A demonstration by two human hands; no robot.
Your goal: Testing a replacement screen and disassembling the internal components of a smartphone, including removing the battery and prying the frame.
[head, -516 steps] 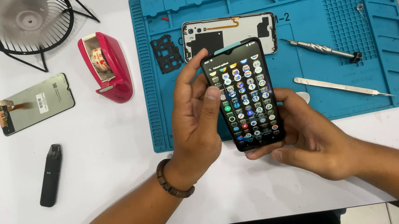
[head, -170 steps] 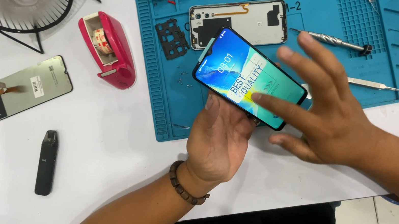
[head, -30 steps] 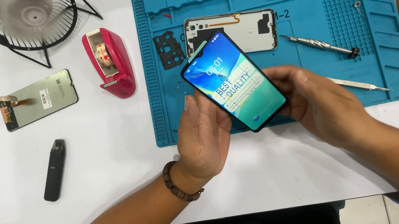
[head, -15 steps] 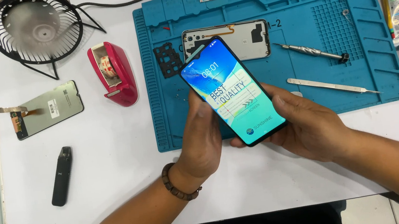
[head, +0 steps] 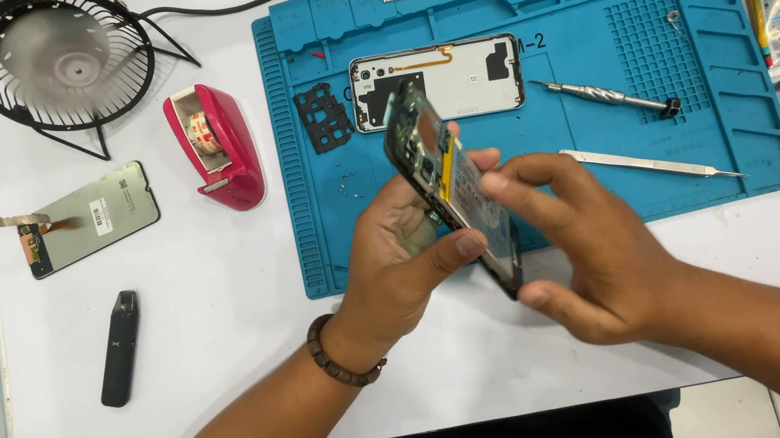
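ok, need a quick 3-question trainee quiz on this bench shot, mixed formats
1. True or false: the phone is held with its open back and internals facing the camera.
2. Which item lies on the white table left of the blue mat? A) spare screen panel with flex cable B) screwdriver C) tweezers
3. Fill in: the detached back cover lies on the ____.

Key
1. True: the left hand and right hand hold it tilted on edge, with its internals in view.
2. A: the spare screen panel lies there; the screwdriver and tweezers lie on the mat.
3. blue mat
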